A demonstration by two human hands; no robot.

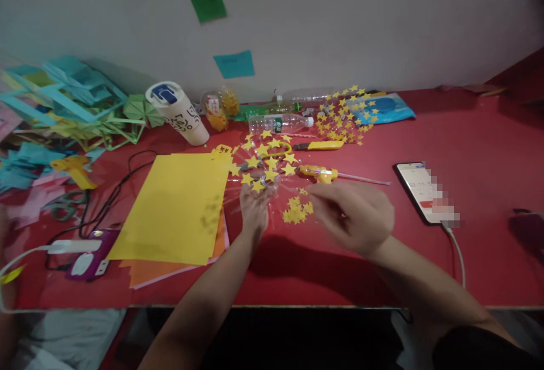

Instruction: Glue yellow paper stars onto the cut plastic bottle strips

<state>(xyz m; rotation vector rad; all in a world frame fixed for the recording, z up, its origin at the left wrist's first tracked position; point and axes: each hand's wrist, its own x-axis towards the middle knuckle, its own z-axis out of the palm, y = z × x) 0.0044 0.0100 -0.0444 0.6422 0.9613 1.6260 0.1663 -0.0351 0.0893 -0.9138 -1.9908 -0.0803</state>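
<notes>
My left hand point(254, 208) is closed on a clear plastic piece cut into thin strips that spread outward, with several yellow paper stars point(252, 162) on them. To its right, my right hand point(355, 214) is raised over the table in a pinch. A small yellow paper star point(303, 191) shows at its fingertips. Between the hands lies a loose pile of yellow stars point(297, 211). Just beyond my right hand is a yellow hot glue gun point(317, 173) with a glue stick in its back. A yellow box cutter point(325, 145) lies farther back.
Yellow paper sheets point(170, 205) lie at left, near a power strip point(91, 256), another glue gun point(74, 170) and folded paper shapes point(76, 98). A white tumbler point(178, 115), plastic bottles point(280, 123) and a second star spray point(346, 115) stand along the wall. A phone point(419, 191) charges at right.
</notes>
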